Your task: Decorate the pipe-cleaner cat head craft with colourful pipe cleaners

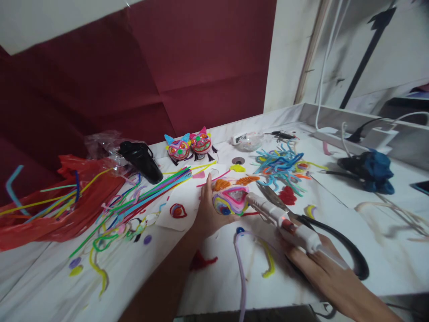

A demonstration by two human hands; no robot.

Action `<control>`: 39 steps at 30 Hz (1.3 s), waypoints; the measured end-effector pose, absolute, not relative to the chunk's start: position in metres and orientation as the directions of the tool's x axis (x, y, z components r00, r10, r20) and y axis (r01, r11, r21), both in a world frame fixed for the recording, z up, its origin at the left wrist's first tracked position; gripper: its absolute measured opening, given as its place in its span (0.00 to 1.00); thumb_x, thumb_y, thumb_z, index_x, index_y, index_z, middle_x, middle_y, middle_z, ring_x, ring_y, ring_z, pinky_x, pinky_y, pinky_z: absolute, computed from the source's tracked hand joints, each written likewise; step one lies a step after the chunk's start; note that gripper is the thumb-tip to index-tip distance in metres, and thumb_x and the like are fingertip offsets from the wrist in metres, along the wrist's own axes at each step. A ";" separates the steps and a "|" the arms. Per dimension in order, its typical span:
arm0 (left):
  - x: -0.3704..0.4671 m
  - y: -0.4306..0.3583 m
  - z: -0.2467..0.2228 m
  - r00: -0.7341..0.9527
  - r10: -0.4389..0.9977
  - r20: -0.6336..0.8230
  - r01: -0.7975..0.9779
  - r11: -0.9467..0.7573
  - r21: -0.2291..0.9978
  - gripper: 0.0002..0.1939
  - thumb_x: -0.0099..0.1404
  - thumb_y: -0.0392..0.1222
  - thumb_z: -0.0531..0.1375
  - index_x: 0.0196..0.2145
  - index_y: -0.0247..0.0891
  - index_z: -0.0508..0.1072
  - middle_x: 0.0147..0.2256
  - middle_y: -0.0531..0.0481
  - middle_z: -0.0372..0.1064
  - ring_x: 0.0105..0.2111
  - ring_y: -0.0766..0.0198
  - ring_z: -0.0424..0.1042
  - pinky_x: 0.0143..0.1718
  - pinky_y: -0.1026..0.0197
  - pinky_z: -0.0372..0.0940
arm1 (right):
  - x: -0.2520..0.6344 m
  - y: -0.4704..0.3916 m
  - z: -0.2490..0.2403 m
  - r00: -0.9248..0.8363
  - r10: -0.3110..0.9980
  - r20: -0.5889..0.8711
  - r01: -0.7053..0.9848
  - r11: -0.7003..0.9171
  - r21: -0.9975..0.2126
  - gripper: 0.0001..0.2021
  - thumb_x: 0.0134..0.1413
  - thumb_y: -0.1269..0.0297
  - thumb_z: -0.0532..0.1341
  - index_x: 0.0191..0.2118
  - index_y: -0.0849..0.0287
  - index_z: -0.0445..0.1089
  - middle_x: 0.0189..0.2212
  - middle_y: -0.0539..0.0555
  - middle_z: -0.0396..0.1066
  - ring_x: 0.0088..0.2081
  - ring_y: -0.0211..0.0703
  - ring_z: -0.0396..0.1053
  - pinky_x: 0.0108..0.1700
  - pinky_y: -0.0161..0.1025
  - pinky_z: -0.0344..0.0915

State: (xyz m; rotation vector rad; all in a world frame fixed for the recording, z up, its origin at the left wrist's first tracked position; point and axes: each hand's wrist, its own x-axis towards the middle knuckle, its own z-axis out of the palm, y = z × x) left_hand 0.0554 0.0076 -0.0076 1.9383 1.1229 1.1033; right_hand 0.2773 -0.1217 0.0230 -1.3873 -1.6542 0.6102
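Observation:
My left hand (205, 210) is closed round the side of a colourful pipe-cleaner animal head (236, 197), with orange tufts on top and pink, yellow and blue loops on its face. In my right hand (311, 264) is a white hot glue gun (278, 214), its nozzle pointing left at the face. Whether the tip touches the head I cannot tell. Beneath the gun lie large black-handled scissors (342, 241). A red fuzzy piece (287, 196) is beside the blades. Nearer to me rest a lilac pipe cleaner (240, 268) and a short yellow one (269, 261).
Two finished-looking animal heads (189, 145) stand at the back. A pile of blue pipe-cleaner bits (279, 163) lies right of them. Leftward are long pipe cleaners (157, 188), a black holder-like object (142, 161) and a red plastic bag (73, 179). A power strip (338, 136) sits at the right.

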 end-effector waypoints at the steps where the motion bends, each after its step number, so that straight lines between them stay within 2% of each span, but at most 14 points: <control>1: 0.055 0.008 -0.008 0.285 0.894 0.346 0.361 -0.435 0.825 0.70 0.39 0.45 0.77 0.69 0.49 0.39 0.64 0.38 0.49 0.65 0.40 0.50 0.65 0.38 0.50 | 0.277 -0.121 0.023 0.000 0.953 0.302 0.522 0.257 -0.813 0.08 0.53 0.60 0.53 0.25 0.50 0.63 0.22 0.45 0.69 0.24 0.45 0.69 0.27 0.37 0.68; 5: 0.056 0.008 -0.008 0.281 0.898 0.338 0.360 -0.425 0.830 0.69 0.39 0.45 0.77 0.69 0.49 0.39 0.65 0.38 0.48 0.65 0.40 0.50 0.65 0.38 0.50 | 0.278 -0.122 0.021 0.007 0.963 0.271 0.500 0.231 -0.835 0.08 0.53 0.58 0.54 0.26 0.49 0.64 0.22 0.46 0.70 0.25 0.47 0.69 0.28 0.39 0.70; 14: 0.057 0.006 -0.004 0.279 0.907 0.315 0.378 -0.406 0.832 0.70 0.38 0.48 0.76 0.70 0.43 0.39 0.64 0.35 0.48 0.65 0.38 0.51 0.65 0.38 0.51 | 0.280 -0.122 0.018 0.013 0.972 0.236 0.493 0.199 -0.847 0.08 0.54 0.58 0.54 0.26 0.49 0.63 0.23 0.47 0.69 0.26 0.48 0.69 0.29 0.39 0.70; 21: 0.057 0.007 -0.005 0.279 0.892 0.356 0.379 -0.443 0.813 0.69 0.38 0.48 0.77 0.69 0.46 0.41 0.64 0.36 0.49 0.64 0.38 0.52 0.64 0.37 0.53 | 0.277 -0.126 0.024 0.009 0.962 0.274 0.519 0.230 -0.823 0.08 0.53 0.60 0.53 0.25 0.49 0.63 0.23 0.46 0.69 0.24 0.47 0.69 0.27 0.39 0.69; 27: 0.057 0.005 -0.003 0.277 0.897 0.343 0.403 -0.433 0.806 0.69 0.39 0.49 0.76 0.70 0.46 0.39 0.65 0.37 0.48 0.66 0.38 0.49 0.66 0.38 0.50 | 0.275 -0.128 0.026 0.015 0.960 0.279 0.524 0.230 -0.820 0.06 0.51 0.60 0.53 0.25 0.48 0.62 0.22 0.46 0.69 0.24 0.47 0.68 0.27 0.40 0.69; 33: 0.056 0.006 -0.004 0.276 0.894 0.353 0.391 -0.440 0.808 0.69 0.38 0.50 0.76 0.70 0.48 0.42 0.64 0.37 0.51 0.63 0.37 0.54 0.63 0.38 0.54 | 0.275 -0.130 0.023 -0.006 0.939 0.344 0.538 0.293 -0.790 0.05 0.52 0.61 0.54 0.27 0.48 0.64 0.24 0.45 0.70 0.25 0.46 0.69 0.28 0.38 0.70; 39: 0.057 0.006 -0.004 0.273 0.892 0.360 0.385 -0.444 0.809 0.66 0.38 0.52 0.76 0.69 0.44 0.46 0.64 0.37 0.50 0.63 0.36 0.54 0.64 0.40 0.54 | 0.275 -0.131 0.024 -0.014 0.937 0.349 0.539 0.302 -0.787 0.08 0.54 0.60 0.53 0.25 0.48 0.61 0.22 0.45 0.69 0.23 0.46 0.68 0.25 0.38 0.68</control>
